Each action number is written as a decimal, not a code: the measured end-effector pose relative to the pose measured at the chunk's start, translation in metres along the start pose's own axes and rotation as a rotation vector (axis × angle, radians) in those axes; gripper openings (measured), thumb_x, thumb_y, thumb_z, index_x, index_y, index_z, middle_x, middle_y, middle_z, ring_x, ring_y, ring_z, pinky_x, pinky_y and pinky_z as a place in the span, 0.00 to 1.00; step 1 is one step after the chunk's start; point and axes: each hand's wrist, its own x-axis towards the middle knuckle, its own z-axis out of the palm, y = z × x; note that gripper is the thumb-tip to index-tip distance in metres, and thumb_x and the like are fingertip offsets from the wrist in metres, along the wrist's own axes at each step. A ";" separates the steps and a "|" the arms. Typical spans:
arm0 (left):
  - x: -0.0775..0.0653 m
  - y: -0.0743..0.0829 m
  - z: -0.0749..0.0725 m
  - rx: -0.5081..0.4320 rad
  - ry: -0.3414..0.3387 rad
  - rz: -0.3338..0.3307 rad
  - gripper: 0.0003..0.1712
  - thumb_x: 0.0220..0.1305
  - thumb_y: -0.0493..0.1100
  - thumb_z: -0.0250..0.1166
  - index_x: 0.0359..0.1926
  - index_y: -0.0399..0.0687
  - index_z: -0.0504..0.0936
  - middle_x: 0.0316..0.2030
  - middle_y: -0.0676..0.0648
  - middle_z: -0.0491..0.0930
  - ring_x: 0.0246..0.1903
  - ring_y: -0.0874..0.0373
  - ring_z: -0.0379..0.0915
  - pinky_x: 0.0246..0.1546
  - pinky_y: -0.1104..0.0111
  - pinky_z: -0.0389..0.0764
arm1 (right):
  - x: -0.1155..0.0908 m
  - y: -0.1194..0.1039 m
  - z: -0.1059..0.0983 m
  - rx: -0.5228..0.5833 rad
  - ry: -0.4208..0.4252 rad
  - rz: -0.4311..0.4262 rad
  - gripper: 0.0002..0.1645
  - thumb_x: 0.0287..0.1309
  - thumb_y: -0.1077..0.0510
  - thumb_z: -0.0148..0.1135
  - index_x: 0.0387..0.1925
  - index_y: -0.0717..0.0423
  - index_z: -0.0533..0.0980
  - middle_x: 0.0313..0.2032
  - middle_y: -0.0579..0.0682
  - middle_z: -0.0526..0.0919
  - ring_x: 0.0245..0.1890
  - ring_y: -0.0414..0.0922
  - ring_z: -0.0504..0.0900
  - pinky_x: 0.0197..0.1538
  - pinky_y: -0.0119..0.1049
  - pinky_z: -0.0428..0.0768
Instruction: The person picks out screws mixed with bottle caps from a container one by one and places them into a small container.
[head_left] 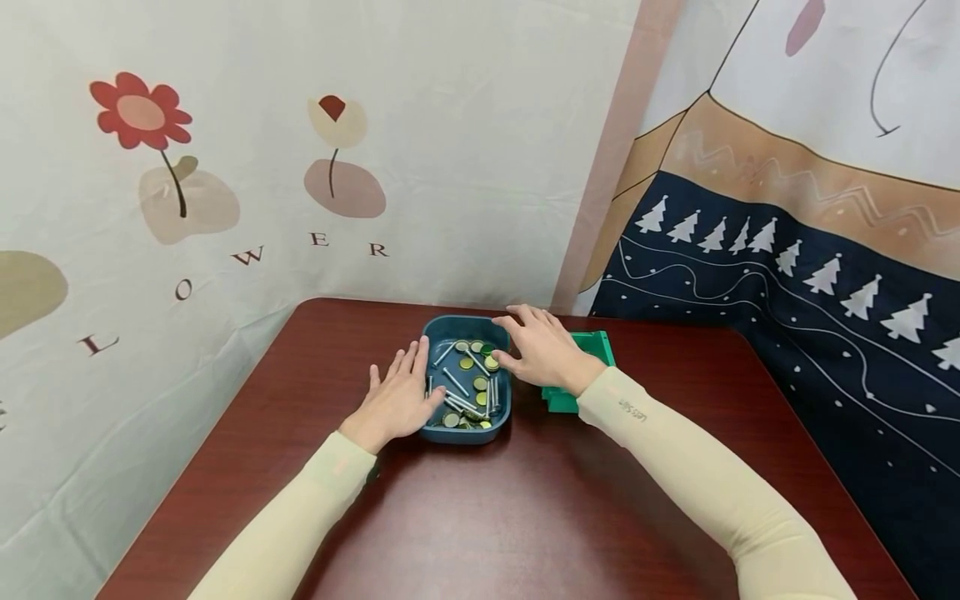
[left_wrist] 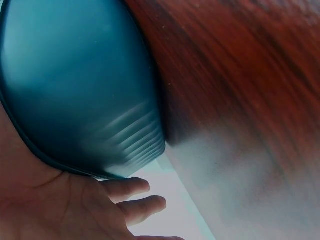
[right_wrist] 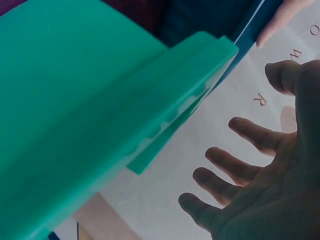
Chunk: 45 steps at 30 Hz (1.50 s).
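A blue tray [head_left: 467,436] holds long silver bolts or screws [head_left: 455,382] mixed with several yellow round discs [head_left: 481,383] and a green one [head_left: 487,350]. My left hand [head_left: 396,402] lies along the tray's left rim, fingers extended and thumb over the edge; the left wrist view shows its palm against the tray's side. My right hand [head_left: 547,346] hovers over the tray's right edge and a green bin [head_left: 562,402], partly hiding both. In the right wrist view its fingers are spread, with nothing between them. What the green bin contains is hidden.
The tray and green bin stand side by side near the far edge of a dark red-brown table [head_left: 480,517]. A pale printed curtain [head_left: 465,125] hangs close behind that edge, and a dark blue tree-patterned one [head_left: 750,275] hangs on the right.
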 end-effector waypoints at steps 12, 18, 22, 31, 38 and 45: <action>-0.001 0.001 0.000 0.004 -0.003 -0.008 0.57 0.89 0.60 0.59 0.98 0.46 0.35 0.96 0.34 0.43 0.96 0.30 0.41 0.88 0.19 0.39 | 0.007 -0.018 0.007 -0.040 -0.033 -0.053 0.42 0.84 0.36 0.67 0.88 0.48 0.73 0.87 0.62 0.71 0.86 0.62 0.73 0.90 0.65 0.69; -0.003 0.001 0.000 0.014 -0.006 -0.010 0.57 0.89 0.60 0.59 0.98 0.46 0.35 0.96 0.33 0.43 0.95 0.29 0.41 0.88 0.18 0.40 | 0.012 -0.027 0.011 -0.043 -0.082 -0.060 0.42 0.84 0.35 0.66 0.88 0.47 0.72 0.88 0.61 0.70 0.88 0.62 0.71 0.91 0.65 0.68; -0.002 0.000 0.001 0.018 -0.007 -0.009 0.57 0.89 0.61 0.59 0.98 0.46 0.35 0.96 0.34 0.43 0.96 0.30 0.41 0.88 0.19 0.40 | 0.015 -0.035 0.012 -0.039 -0.127 -0.067 0.43 0.85 0.35 0.66 0.89 0.47 0.71 0.88 0.62 0.70 0.88 0.63 0.70 0.90 0.65 0.70; -0.003 0.000 -0.001 0.014 -0.013 -0.006 0.57 0.90 0.61 0.58 0.98 0.46 0.34 0.96 0.34 0.42 0.96 0.30 0.40 0.88 0.19 0.40 | 0.025 -0.056 0.011 -0.065 -0.282 -0.074 0.46 0.81 0.39 0.72 0.90 0.50 0.70 0.84 0.61 0.75 0.79 0.59 0.79 0.77 0.58 0.86; -0.004 0.001 -0.003 -0.002 -0.012 -0.011 0.56 0.91 0.60 0.56 0.97 0.45 0.32 0.96 0.34 0.42 0.96 0.30 0.39 0.88 0.19 0.38 | 0.034 -0.074 0.016 -0.084 -0.439 -0.070 0.48 0.82 0.40 0.73 0.91 0.52 0.67 0.86 0.59 0.74 0.84 0.58 0.76 0.81 0.57 0.83; -0.003 0.000 -0.002 -0.006 -0.006 -0.009 0.56 0.91 0.60 0.55 0.97 0.44 0.33 0.96 0.34 0.42 0.96 0.30 0.39 0.89 0.19 0.38 | 0.043 -0.084 0.022 -0.074 -0.510 -0.085 0.48 0.82 0.42 0.73 0.90 0.57 0.67 0.88 0.60 0.72 0.89 0.58 0.72 0.86 0.55 0.78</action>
